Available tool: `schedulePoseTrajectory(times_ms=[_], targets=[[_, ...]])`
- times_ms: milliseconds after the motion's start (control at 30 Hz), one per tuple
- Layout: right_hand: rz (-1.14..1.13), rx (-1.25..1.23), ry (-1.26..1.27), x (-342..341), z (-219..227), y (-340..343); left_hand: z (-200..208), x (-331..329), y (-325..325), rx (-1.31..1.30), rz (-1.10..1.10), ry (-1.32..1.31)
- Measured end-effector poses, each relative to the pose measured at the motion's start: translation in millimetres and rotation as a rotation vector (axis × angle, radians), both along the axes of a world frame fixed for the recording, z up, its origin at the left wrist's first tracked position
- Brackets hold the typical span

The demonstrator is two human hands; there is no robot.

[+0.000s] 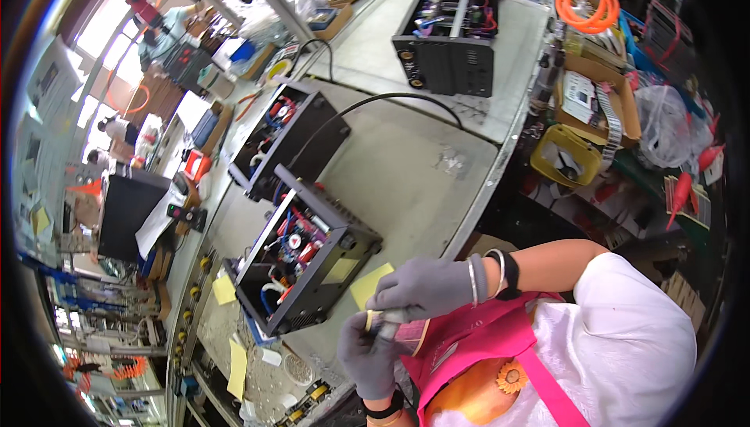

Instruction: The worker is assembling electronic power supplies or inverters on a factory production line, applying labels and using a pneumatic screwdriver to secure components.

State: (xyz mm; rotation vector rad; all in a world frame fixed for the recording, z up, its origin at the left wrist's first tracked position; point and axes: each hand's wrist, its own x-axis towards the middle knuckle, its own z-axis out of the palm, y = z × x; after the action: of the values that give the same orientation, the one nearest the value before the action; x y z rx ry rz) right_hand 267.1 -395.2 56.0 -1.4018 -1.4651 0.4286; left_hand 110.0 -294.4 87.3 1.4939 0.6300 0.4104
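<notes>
My right hand (437, 288), in a grey glove, comes in from the right, and my left hand (367, 357), gloved alike, is just below it. Their fingers meet, closed around a small pale yellowish piece (375, 320) that is mostly hidden. A pink-edged sheet (412, 335) shows beside the fingers, against my pink apron (476, 341). Under my right fingertips, a yellow paper slip (370, 286) lies by the bench edge. Close to the left of my hands stands an open black machine housing (312, 302), with coloured wires and boards inside.
A second open black housing (301, 142) stands behind it, and a third (445, 67) is farther back. A black cable (375, 99) arches over the bench (414, 169). To the right are a yellow bin (566, 153), a cardboard box (625, 99) and an orange coiled hose (587, 5).
</notes>
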Motion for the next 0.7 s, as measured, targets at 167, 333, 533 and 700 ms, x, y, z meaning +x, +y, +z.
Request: schedulePoseTrajectory(times_ms=[167,333,533,700], targets=[[0.041,0.017,-0.037,0,-6,7,-1,2,-7,0.041,0.056,0.053],[0.027,0.099,0.061,1,-12,9,-7,3,-5,0.090,0.059,-0.042],[-0.224,-0.290,0.884,41,2,-2,-8,-1,10,0.247,0.181,-0.245],[-0.209,-0.134,0.925,70,20,-18,2,-6,37,0.116,-0.026,-0.030]])
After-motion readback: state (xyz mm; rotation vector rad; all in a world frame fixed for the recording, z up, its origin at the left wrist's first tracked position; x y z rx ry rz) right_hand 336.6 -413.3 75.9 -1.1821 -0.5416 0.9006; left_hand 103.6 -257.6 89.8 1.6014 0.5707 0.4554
